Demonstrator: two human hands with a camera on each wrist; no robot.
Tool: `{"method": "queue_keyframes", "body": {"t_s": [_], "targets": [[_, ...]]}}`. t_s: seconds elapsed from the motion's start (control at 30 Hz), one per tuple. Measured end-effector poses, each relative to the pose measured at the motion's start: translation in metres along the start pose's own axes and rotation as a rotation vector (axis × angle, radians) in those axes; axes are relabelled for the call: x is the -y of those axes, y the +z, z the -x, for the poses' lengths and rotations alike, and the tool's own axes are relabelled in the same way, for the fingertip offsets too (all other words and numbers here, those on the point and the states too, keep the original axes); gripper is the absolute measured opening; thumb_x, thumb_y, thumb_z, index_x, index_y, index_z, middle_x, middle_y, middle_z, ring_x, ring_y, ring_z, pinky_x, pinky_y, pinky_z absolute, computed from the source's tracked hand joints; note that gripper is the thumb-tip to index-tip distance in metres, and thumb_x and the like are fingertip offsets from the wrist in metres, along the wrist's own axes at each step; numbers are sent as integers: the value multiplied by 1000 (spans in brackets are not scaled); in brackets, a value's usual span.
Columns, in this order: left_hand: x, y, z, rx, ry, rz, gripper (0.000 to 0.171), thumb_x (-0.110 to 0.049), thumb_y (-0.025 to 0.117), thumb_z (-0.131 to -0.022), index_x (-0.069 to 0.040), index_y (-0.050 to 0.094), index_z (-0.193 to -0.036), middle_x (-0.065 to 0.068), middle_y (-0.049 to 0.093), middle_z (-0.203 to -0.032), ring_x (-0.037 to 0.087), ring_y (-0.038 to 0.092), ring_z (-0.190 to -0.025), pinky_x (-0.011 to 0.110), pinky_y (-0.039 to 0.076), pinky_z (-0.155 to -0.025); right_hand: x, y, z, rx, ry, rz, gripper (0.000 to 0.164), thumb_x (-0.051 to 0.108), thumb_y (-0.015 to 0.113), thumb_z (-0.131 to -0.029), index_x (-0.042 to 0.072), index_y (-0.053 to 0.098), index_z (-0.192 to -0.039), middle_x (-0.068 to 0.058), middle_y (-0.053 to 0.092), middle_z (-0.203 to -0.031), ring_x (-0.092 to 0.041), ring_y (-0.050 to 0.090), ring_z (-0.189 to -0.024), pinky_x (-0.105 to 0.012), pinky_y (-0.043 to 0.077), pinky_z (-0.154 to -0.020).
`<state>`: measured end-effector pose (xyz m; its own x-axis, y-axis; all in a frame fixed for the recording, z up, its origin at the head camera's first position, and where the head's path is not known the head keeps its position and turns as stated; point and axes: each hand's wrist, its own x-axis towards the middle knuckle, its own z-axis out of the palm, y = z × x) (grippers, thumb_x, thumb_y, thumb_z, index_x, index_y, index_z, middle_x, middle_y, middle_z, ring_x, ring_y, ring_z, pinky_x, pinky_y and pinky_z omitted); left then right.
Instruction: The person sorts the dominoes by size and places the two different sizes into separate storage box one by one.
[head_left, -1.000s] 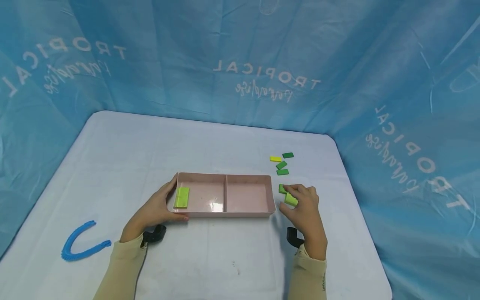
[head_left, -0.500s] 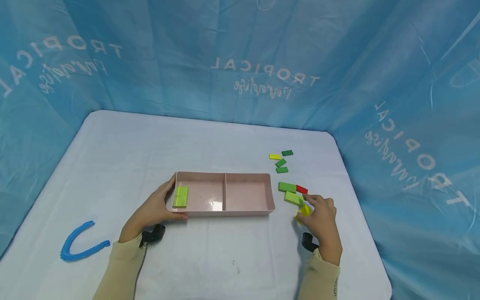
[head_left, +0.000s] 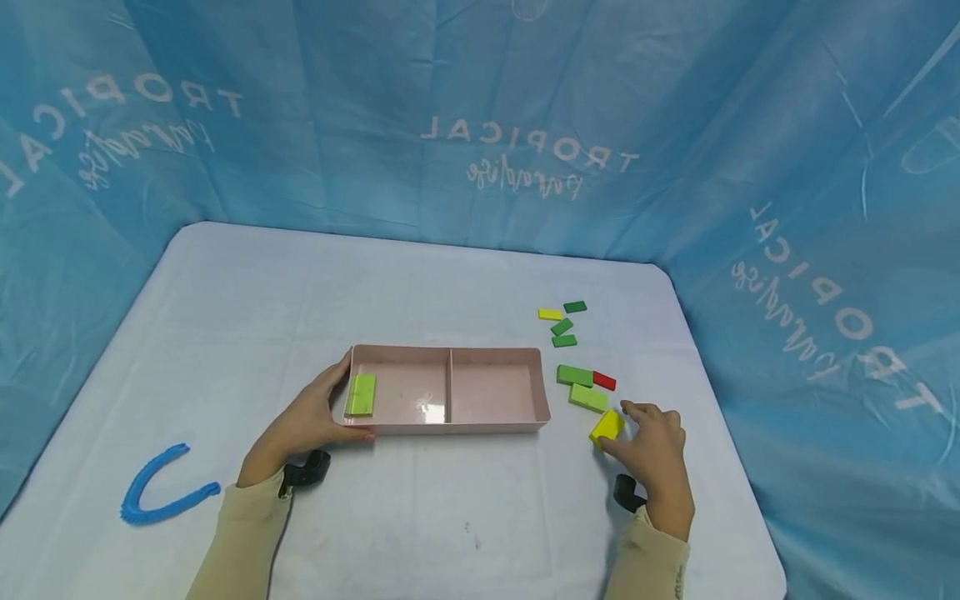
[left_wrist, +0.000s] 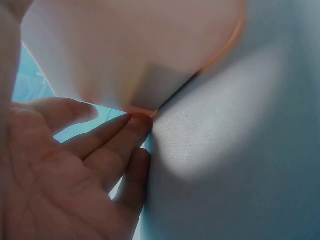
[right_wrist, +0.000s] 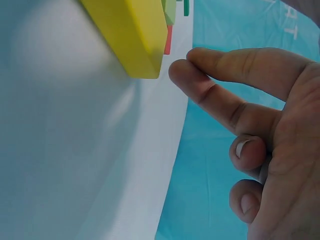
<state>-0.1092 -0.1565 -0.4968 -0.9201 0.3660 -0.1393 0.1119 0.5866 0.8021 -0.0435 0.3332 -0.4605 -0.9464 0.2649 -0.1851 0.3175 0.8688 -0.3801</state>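
Observation:
A pink two-compartment box point(head_left: 495, 428) lies on the table, a lime-green block point(head_left: 362, 394) at the left end of its left compartment. My left hand point(head_left: 311, 412) grips the box's left end, thumb along the front wall and fingers at the left side. In the left wrist view, the fingertips point(left_wrist: 140, 125) meet the box's lower edge point(left_wrist: 192, 77). To the box's right sits a yellow block point(head_left: 607, 426). My right hand point(head_left: 654, 446) is just right of it, fingers spread. The right wrist view has the index and middle fingertips apart from the yellow block point(right_wrist: 135, 35); the thumb's contact is unclear.
Beside the yellow block lie a light-green block point(head_left: 588, 397), a green block point(head_left: 573, 375) and a red block point(head_left: 603, 381). Farther back are thin green tiles point(head_left: 564, 341) and a yellow tile point(head_left: 550, 314). A blue ribbed tube point(head_left: 153, 508) curves at left.
My right hand moved right and toward the front, away from the green blocks to the yellow block, then its fingers spread off that block. The left hand stays on the box.

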Motion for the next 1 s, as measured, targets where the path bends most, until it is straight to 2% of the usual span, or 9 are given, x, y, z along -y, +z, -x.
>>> {"method": "queue_keyframes", "body": {"t_s": [0.27, 0.73, 1.0], "targets": [[2, 1, 0, 0, -1, 9, 139, -44, 96, -63, -11, 6, -163, 21, 18, -166, 45, 16, -152, 64, 23, -119, -3, 2, 2, 0, -5, 11, 81, 36, 85, -78, 0, 54, -143, -27, 51, -140, -42, 35, -121, -58, 39, -95], [2, 1, 0, -7, 16, 6, 138, -44, 96, -63, -10, 7, -163, 21, 18, -166, 46, 17, -151, 64, 24, -119, -5, 5, 1, 19, 9, 28, 81, 40, 87, -76, 1, 57, -141, -26, 54, -138, -42, 36, -117, -55, 43, -90], [4, 2, 1, -14, 10, -12, 139, -47, 95, -62, -11, 8, -163, 20, 19, -166, 45, 18, -151, 64, 24, -119, -5, 5, 0, 5, -27, 18, 74, 37, 88, -76, 1, 62, -135, -25, 57, -132, -41, 37, -117, -56, 38, -91]]}}
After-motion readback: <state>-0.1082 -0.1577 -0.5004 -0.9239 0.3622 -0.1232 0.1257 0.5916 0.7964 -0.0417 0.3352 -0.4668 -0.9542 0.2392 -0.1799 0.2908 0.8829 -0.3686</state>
